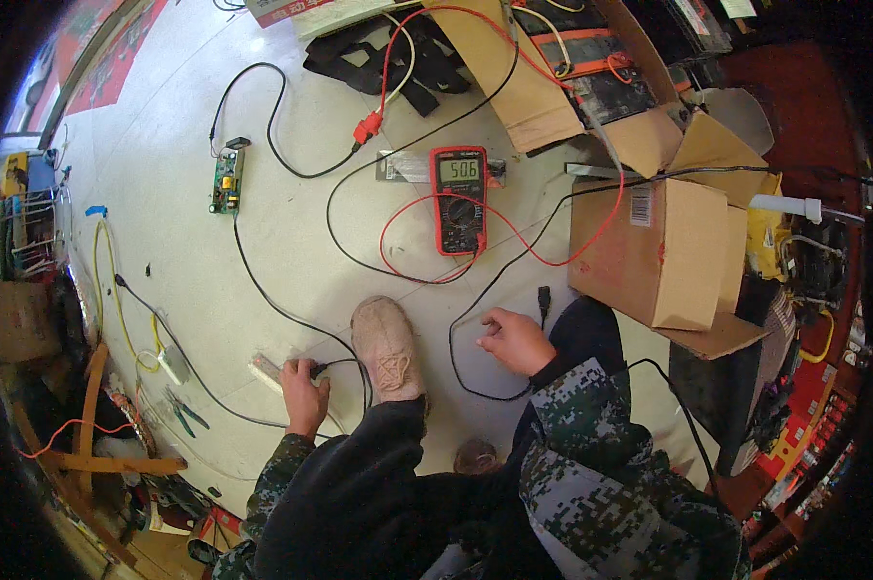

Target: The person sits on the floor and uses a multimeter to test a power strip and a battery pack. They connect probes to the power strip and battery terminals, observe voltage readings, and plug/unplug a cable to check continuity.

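Note:
My left hand [306,401] is closed around a black plug [317,369] with a black cable, beside a whitish power strip [266,373] on the floor. The fingers partly hide where plug and strip meet. My right hand [516,342] hovers above the floor with its fingers curled in, and nothing shows in them. Close to it lies a loose black cable connector [544,296]. A red and black multimeter [459,201] with a lit display lies further ahead. To its left is a green circuit board [228,180], wired to black cables at both ends.
An open cardboard box [663,246] stands at the right, with another carton [533,106] holding a black and orange battery behind it. A red connector [367,128] joins cables at the back. Pliers [186,414] lie at the left. My shoe [388,348] stands between my hands.

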`<action>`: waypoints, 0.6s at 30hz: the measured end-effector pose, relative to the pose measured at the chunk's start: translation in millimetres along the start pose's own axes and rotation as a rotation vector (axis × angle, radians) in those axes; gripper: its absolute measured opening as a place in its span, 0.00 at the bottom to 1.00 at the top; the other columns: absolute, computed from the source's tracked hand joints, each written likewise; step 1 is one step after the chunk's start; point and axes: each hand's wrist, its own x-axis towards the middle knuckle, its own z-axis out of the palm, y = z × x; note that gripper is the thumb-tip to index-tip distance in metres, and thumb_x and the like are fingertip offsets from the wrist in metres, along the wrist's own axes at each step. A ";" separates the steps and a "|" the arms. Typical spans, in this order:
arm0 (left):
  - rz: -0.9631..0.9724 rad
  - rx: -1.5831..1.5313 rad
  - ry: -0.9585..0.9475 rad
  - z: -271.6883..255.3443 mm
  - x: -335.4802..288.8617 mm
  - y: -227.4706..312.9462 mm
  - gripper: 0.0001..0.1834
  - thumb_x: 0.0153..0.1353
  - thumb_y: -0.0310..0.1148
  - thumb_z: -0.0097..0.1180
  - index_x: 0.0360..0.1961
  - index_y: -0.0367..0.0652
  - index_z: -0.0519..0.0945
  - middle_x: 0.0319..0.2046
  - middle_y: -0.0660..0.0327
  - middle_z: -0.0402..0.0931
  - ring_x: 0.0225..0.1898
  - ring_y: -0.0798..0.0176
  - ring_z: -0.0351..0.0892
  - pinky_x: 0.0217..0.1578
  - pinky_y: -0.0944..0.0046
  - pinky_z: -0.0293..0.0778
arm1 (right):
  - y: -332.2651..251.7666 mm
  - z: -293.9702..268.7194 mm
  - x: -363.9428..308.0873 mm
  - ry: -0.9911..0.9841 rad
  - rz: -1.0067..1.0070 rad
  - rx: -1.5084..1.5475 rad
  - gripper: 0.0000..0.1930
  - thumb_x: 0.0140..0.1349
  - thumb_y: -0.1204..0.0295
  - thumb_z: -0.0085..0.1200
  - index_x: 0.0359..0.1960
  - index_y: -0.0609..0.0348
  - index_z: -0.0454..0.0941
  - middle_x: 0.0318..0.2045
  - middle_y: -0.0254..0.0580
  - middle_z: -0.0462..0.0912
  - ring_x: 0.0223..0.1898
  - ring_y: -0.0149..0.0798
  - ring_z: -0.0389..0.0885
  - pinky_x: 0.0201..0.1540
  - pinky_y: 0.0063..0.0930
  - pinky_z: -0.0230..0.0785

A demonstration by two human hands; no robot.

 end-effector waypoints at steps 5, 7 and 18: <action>0.067 -0.014 0.067 4.0 4.7 -11.6 0.19 0.53 0.25 0.65 0.47 0.39 0.78 0.47 0.46 0.73 0.52 0.40 0.73 0.54 0.46 0.70 | 8.9 -5.8 2.0 0.027 0.011 -0.097 0.17 0.61 0.65 0.69 0.46 0.65 0.83 0.36 0.52 0.88 0.36 0.46 0.88 0.41 0.37 0.79; 0.014 -0.125 0.161 1.6 5.9 -24.1 0.18 0.55 0.25 0.63 0.49 0.38 0.78 0.48 0.46 0.75 0.51 0.40 0.74 0.55 0.47 0.71 | 7.6 -7.3 3.9 0.005 -0.013 -0.079 0.16 0.61 0.65 0.68 0.43 0.65 0.83 0.36 0.53 0.89 0.37 0.46 0.88 0.40 0.38 0.79; -0.671 -0.365 0.521 -15.1 -10.6 -118.8 0.32 0.59 0.47 0.70 0.50 0.27 0.76 0.48 0.44 0.75 0.49 0.46 0.76 0.55 0.52 0.73 | -16.6 -4.7 -3.0 -0.163 0.000 0.063 0.16 0.62 0.70 0.66 0.46 0.68 0.81 0.33 0.44 0.86 0.35 0.35 0.85 0.42 0.31 0.78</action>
